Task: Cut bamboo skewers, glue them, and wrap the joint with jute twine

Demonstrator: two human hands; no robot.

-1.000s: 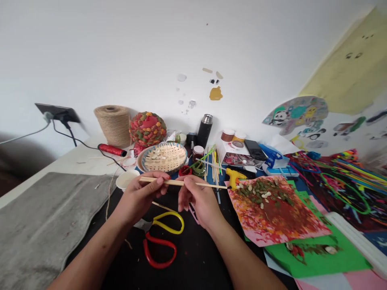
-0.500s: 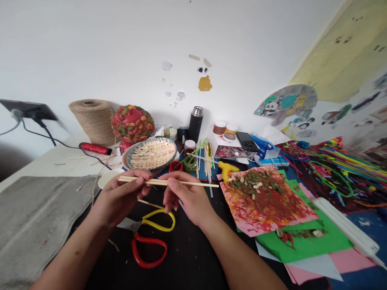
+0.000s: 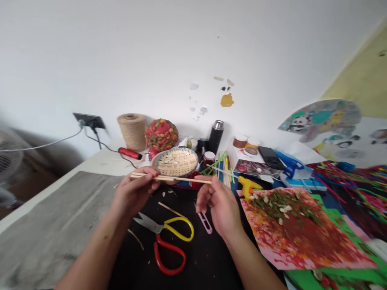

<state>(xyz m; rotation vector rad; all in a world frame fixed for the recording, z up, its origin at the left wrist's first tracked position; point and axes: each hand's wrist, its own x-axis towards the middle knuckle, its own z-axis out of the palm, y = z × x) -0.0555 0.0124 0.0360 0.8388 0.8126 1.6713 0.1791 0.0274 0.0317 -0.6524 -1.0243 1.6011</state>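
Note:
My left hand [image 3: 134, 193] is closed on the left end of a pair of thin wooden sticks [image 3: 172, 178], which lie level above the black mat. Curled loosely, my right hand [image 3: 220, 205] sits at the sticks' right tip, which just meets the top of the index finger. That hand's thumb and fingers hang below the sticks and do not pinch them. Below the hands lie scissors [image 3: 169, 237] with one yellow and one red handle, and a small pink clip [image 3: 206, 222].
Behind the hands stand a woven basket [image 3: 177, 162], a twine spool [image 3: 132, 131], a seed-covered ball [image 3: 161, 135], a black flask [image 3: 215, 137], paint jars and loose coloured sticks. A yellow glue gun [image 3: 248, 186] and a seed collage [image 3: 302, 229] are right; grey cloth [image 3: 45, 225] lies left.
My right hand slid from the middle of the sticks to their right tip and loosened. The left hand kept its hold. The view swung left and up.

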